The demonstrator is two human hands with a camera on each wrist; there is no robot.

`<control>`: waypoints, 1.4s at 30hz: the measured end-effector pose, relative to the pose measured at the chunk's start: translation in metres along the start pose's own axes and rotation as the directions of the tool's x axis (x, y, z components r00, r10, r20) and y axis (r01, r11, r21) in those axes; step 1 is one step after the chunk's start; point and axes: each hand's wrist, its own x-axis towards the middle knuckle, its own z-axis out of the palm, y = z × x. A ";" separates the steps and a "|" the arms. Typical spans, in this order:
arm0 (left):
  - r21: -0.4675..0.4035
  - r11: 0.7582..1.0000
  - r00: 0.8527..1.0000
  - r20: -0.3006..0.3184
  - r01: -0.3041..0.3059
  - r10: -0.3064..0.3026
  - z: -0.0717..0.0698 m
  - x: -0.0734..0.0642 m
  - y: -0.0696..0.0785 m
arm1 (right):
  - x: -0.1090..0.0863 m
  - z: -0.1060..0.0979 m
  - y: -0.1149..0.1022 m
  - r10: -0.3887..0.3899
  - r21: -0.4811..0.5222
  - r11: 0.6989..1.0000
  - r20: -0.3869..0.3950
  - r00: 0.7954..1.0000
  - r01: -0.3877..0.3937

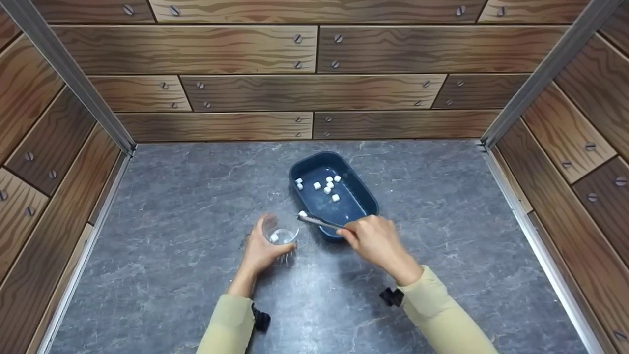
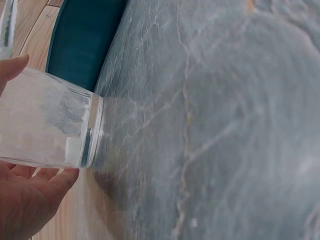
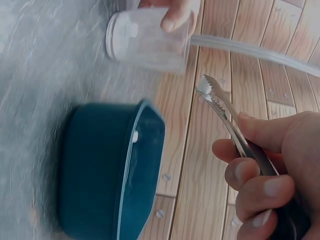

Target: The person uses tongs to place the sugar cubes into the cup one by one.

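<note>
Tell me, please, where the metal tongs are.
In the head view, the right hand holds the metal tongs over the near end of the blue tub, pointing left toward the clear cup.

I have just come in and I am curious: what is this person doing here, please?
The person's right hand holds metal tongs, with a small white cube pinched in the tips. The left hand holds a clear cup upright, with one white piece visible inside. Several more cubes lie in the blue tub. The pinched cube is near the cup but not yet in it.
</note>
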 end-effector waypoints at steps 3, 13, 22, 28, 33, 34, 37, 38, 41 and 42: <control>0.002 1.000 1.000 0.002 -0.001 0.001 0.000 0.000 0.001 | 0.003 0.004 -0.009 -0.021 0.000 1.000 0.002 1.000 0.021; 0.022 1.000 1.000 -0.006 -0.020 0.020 -0.001 0.001 -0.001 | 0.007 0.015 -0.018 -0.005 -0.004 1.000 0.013 1.000 0.005; 0.040 0.999 1.000 -0.010 -0.024 0.025 -0.001 0.001 0.000 | 0.006 0.012 -0.002 0.128 0.051 0.991 -0.002 0.992 -0.128; 0.034 0.999 1.000 -0.008 -0.027 0.027 0.000 0.001 -0.002 | 0.005 0.015 0.013 0.227 0.035 0.973 0.002 0.974 -0.227; 0.037 0.999 1.000 -0.010 -0.025 0.026 0.000 0.001 -0.002 | 0.004 0.019 0.027 0.297 0.031 0.955 0.001 0.955 -0.297; 0.040 0.999 1.000 -0.009 -0.023 0.023 0.000 0.001 -0.001 | 0.003 0.020 0.030 0.308 0.024 0.951 -0.001 0.952 -0.307; 0.053 0.998 1.000 -0.007 -0.016 0.017 -0.001 0.001 -0.001 | 0.003 0.021 0.038 0.331 -0.005 0.944 -0.009 0.944 -0.331; 0.055 0.998 1.000 -0.006 -0.015 0.015 -0.001 0.000 -0.001 | 0.003 0.022 0.040 0.336 -0.014 0.942 -0.010 0.942 -0.337; 0.054 0.999 1.000 -0.004 -0.009 0.009 -0.001 0.001 0.000 | 0.004 0.024 0.046 0.344 -0.039 0.938 -0.011 0.939 -0.344; 0.050 0.999 1.000 -0.002 -0.009 0.009 -0.001 0.001 -0.001 | 0.004 0.025 0.047 0.346 -0.046 0.937 -0.008 0.938 -0.346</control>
